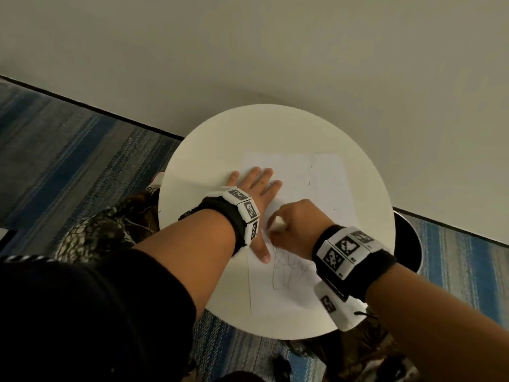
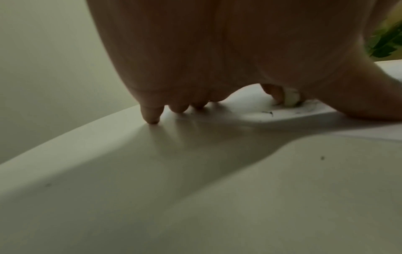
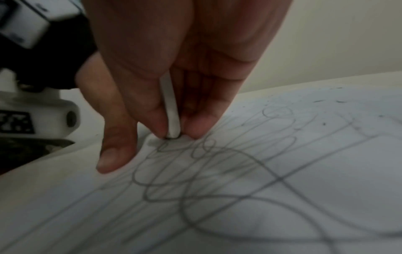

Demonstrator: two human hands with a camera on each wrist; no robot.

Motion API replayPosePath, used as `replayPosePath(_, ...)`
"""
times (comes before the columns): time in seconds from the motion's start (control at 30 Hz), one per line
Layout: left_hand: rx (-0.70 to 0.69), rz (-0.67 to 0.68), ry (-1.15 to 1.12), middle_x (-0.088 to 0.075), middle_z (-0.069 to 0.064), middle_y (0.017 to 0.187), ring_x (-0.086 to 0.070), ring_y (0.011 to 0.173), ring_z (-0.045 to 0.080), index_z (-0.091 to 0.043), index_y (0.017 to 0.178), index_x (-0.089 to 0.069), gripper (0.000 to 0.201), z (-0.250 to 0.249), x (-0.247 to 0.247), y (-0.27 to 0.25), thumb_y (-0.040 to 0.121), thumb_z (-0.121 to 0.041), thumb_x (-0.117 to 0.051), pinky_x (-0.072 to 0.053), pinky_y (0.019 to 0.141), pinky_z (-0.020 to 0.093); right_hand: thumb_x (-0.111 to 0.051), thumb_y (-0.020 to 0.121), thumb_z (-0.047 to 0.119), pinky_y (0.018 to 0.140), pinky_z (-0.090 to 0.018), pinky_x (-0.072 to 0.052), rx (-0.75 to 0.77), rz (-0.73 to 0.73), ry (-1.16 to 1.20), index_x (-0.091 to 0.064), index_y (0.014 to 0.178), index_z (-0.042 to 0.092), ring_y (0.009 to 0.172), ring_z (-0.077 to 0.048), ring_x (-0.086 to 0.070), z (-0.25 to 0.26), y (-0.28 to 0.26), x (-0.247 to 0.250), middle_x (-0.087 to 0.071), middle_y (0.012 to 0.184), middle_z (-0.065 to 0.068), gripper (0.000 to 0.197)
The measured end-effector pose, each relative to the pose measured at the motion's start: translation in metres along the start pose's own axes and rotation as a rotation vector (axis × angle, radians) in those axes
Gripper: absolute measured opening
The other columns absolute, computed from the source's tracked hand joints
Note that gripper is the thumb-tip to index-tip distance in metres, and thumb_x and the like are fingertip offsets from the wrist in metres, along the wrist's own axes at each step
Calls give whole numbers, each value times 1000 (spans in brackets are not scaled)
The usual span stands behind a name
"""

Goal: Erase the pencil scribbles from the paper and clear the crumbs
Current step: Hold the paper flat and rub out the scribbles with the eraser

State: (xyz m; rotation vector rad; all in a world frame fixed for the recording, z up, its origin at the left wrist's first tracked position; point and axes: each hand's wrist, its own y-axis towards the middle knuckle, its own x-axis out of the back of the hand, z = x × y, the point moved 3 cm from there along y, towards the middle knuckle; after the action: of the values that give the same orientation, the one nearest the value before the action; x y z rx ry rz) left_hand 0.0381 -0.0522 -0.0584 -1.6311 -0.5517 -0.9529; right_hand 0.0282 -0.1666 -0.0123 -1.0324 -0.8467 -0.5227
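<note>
Upright, eraser (image 3: 172,110) in right hand (image 3: 174,60) pinch grip — tip on scribbles (image 3: 217,171).

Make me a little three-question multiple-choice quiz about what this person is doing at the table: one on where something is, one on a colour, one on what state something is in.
1. Where does the left hand rest?
A. Flat on the paper's left edge
B. Under the table
C. On the carpet

2. What colour is the eraser?
A. Red
B. White
C. Black

3. What state are the pencil scribbles in?
A. All gone
B. Not drawn yet
C. Many loops left near the person

Answers:
1 A: the head view shows spread fingers pressing the paper onto the round table.
2 B: the right wrist view shows a thin white slab pinched in the right hand, its tip on the sheet.
3 C: looping lines cover the near part, while the far part holds only dark crumbs.
</note>
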Motion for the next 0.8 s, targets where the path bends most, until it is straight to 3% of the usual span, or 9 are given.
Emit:
replayPosePath(0.07,0,6,14,33,4,155,28,143,28,-21,149,25,153,-1,-1,-2,46,-84,-69,6,116,56,-59,87,28,81,-30,-54,-59,5,20,-70,98,8,86,-21,-64,-9,9,11,-71,94,-8,25)
replayPosePath(0.23,11,15,9,34,5,155,28,143,28,-22,149,25,152,-2,1,0,46,-83,-70,7,115,56,-53,90,28,88,-36,-55,-179,-143,46,-70,101,6,95,-27,-67,-22,31,38,-72,100,-11,30)
replayPosePath(0.33,-3,5,8,35,5,154,29,143,29,-21,148,26,154,-1,-1,2,44,-85,-69,7,115,57,-55,90,27,82,-31,-54,-70,-79,39,-72,100,9,92,-24,-66,-6,6,12,-72,97,-9,26)
replayPosePath(0.4,-13,8,10,35,5,154,29,142,29,-21,148,26,156,0,-4,1,42,-86,-68,7,115,58,-60,87,27,86,-33,-53,25,18,10,-74,100,14,94,-23,-66,-2,-5,0,-74,98,-6,23)
replayPosePath(0.47,-16,-3,-1,33,5,155,28,143,28,-21,148,25,155,0,-5,0,43,-85,-69,8,115,57,-60,86,28,88,-34,-54,-64,-13,56,-74,99,12,95,-24,-67,-19,8,11,-74,97,-7,25)
replayPosePath(0.53,-11,-4,-5,32,4,155,27,143,28,-21,149,24,153,-1,-3,-2,45,-83,-70,8,114,56,-57,86,30,89,-36,-55,-220,-147,128,-74,97,9,95,-27,-68,-43,26,30,-74,97,-10,29)
replayPosePath(0.6,1,-1,3,33,4,155,27,143,28,-22,149,24,153,-2,0,-2,46,-83,-71,7,114,57,-55,86,29,87,-38,-57,-275,-239,162,-73,96,6,95,-30,-68,-47,33,38,-73,98,-12,30)
replayPosePath(0.73,0,10,11,34,5,155,28,143,29,-20,148,25,153,-2,1,-1,46,-84,-70,7,114,58,-55,88,28,84,-32,-53,-77,-81,27,-72,100,10,93,-26,-66,-8,7,8,-72,97,-9,28)
replayPosePath(0.8,-4,11,5,33,5,155,28,143,29,-20,149,24,152,-2,0,-2,47,-83,-70,7,115,58,-59,85,28,84,-33,-54,-57,5,66,-74,96,14,90,-22,-67,-12,3,1,-74,94,-5,23)
